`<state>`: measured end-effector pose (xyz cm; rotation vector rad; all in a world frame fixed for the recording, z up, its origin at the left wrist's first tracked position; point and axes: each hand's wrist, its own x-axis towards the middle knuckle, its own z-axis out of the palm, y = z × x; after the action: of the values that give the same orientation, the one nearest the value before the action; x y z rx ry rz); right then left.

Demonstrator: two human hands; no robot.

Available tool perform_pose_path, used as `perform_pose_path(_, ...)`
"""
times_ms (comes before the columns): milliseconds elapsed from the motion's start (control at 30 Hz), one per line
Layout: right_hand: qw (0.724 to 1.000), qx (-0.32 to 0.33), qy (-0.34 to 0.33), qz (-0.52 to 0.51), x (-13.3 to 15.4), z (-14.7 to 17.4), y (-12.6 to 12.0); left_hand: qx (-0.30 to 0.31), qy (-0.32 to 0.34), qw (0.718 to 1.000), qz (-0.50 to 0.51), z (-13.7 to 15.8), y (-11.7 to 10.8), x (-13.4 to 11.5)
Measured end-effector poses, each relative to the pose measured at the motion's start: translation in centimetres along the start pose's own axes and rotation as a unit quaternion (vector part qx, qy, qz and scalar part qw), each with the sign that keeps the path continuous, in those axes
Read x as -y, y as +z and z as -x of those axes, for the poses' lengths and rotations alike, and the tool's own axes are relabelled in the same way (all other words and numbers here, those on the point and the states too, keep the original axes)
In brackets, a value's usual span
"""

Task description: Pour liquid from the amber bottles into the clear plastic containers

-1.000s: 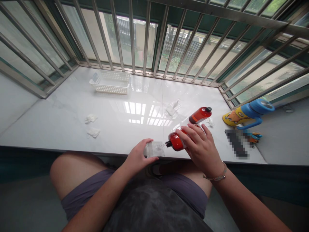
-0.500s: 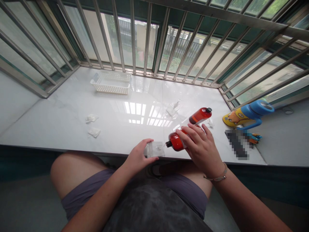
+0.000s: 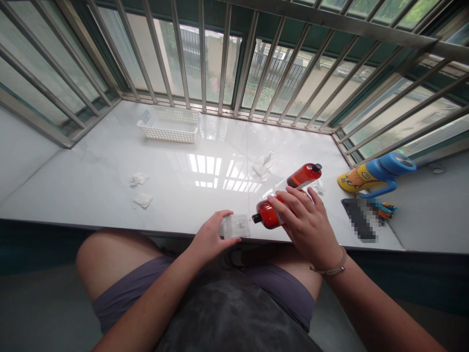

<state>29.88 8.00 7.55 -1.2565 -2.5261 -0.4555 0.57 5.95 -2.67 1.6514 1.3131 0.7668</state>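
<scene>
At the counter's near edge, my left hand [image 3: 211, 235] grips a small clear plastic container [image 3: 237, 226] between thumb and fingers. My right hand [image 3: 303, 222] is wrapped over a red bottle [image 3: 266, 214], which is tipped on its side with its uncapped black neck pointing left at the container. A small gap shows between the neck and the container; whether liquid is flowing I cannot tell. Just beyond my right hand is a second red bottle [image 3: 303, 175] with a black cap. Clear plastic pieces [image 3: 263, 166] lie farther back on the counter.
A white perforated basket [image 3: 168, 128] sits at the back left of the white counter [image 3: 91, 181]. Crumpled tissues [image 3: 142, 200] lie at left. At right are a blue and yellow flask [image 3: 373, 172], a blurred dark object [image 3: 359, 220] and blue-orange items [image 3: 386, 210]. Metal bars [image 3: 201, 58] line the window.
Almost nothing differs. Both hands, the tilted bottle and the clear container hold nearly the same positions.
</scene>
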Motion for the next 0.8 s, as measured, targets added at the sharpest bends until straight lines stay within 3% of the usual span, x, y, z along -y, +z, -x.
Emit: perform_pose_path(800,1.000,0.003,-0.009,0.004,0.01,-0.27,-0.08,-0.009,-0.003,1.000,0.003,-0.05,0.59,0.46)
